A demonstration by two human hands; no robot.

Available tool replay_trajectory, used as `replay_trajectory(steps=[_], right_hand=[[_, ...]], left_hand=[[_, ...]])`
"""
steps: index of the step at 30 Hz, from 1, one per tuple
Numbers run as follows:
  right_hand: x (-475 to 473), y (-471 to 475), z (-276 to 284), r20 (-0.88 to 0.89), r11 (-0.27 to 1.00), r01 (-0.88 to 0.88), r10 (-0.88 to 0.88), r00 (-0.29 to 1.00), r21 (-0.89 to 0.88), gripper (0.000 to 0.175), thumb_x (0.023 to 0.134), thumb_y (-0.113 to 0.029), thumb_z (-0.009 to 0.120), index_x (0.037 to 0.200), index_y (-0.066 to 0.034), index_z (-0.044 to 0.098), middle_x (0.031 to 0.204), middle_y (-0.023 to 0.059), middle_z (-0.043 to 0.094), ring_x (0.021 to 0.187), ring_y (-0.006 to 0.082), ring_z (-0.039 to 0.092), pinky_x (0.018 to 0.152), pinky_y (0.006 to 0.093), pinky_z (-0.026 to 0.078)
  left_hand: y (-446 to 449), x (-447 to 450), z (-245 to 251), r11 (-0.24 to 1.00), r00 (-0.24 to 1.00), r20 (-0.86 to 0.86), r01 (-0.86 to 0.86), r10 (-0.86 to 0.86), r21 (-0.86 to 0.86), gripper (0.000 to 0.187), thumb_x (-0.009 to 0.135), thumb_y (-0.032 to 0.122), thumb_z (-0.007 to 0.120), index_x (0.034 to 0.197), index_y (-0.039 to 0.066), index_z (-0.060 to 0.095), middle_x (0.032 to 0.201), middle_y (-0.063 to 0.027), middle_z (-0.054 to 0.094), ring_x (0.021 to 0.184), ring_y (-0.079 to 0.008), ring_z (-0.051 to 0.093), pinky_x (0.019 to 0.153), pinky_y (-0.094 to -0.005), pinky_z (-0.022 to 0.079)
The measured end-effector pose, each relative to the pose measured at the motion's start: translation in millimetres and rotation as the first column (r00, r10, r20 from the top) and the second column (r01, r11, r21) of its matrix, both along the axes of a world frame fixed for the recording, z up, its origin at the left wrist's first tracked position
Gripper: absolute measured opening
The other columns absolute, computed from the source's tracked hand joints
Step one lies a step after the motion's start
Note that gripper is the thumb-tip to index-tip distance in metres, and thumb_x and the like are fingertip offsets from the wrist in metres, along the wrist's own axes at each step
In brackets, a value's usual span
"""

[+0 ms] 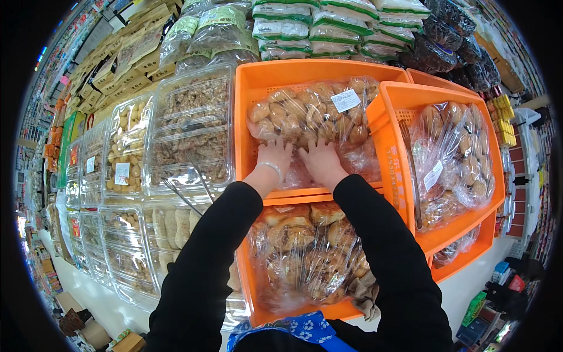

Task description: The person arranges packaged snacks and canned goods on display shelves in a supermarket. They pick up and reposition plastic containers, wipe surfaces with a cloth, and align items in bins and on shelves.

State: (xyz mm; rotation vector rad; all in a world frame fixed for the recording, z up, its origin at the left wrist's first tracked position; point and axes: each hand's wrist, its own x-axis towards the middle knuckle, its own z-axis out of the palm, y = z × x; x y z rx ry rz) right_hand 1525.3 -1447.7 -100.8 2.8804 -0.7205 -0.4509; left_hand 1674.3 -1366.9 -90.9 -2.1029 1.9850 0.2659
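My left hand [273,162], with a pale bracelet at the wrist, touches the near side of a clear plastic bag of round brown baked goods [303,112]. Beside it, my right hand [324,162] rests on the same bag, thumb spread toward the left hand. Both hands have their fingers apart, and the fingertips bend onto the plastic. The bag lies in an orange plastic crate [281,70] and bears a white printed label [346,100]. Below my wrists, a second orange crate [264,314] holds larger browned pastries [292,237] under clear film.
At right, a tilted orange crate [457,237] holds bagged baked goods and brown tongs [411,176]. Clear lidded bins [191,127] stand left, with metal tongs [187,196] on them. Green-and-white bags [343,33] are stacked behind. A crumpled cloth [365,295] lies by my right sleeve.
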Motion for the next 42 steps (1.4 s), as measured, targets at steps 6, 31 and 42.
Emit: replay_trajectory(steps=[6,31,42], right_hand=[[-4,-15,-13,0.100,0.989,-0.044,0.030,0.995,0.141,0.023,0.088,-0.019,0.062,0.110,-0.0125,0.061,0.106,0.0117,0.059,0.107,0.0327,0.058,0.083,0.0506,0.051],[10,41,87,0.641,0.795,0.106,-0.552,0.534,0.597,0.028,0.087,-0.013,0.069,0.115,-0.0064,0.069,0.101,0.0153,0.073,0.093,0.0312,0.071,0.079,0.0407,0.055],[109,237,87,0.291,0.946,-0.041,-0.058,0.955,0.322,0.077,0.095,-0.050,0.060,0.151,-0.0032,0.035,0.118,0.0204,0.056,0.096,0.0328,0.068,0.075,0.0410,0.057]], left_hand=[[-8,4,-22,0.996,0.994,0.066,0.089,-0.090,0.021,0.046,0.085,0.020,0.071,0.124,0.007,0.052,0.116,-0.0154,0.062,0.112,-0.0341,0.062,0.086,-0.0451,0.052],[76,11,84,0.998,0.985,-0.171,0.021,-0.031,-0.060,0.016,0.085,0.012,0.065,0.098,0.009,0.073,0.096,-0.0090,0.074,0.097,-0.0251,0.069,0.093,-0.0381,0.050],[402,-34,145,0.417,0.539,-0.655,-0.838,0.529,-0.352,0.017,0.091,0.003,0.065,0.108,0.007,0.068,0.084,-0.0089,0.067,0.074,-0.0293,0.065,0.063,-0.0369,0.051]])
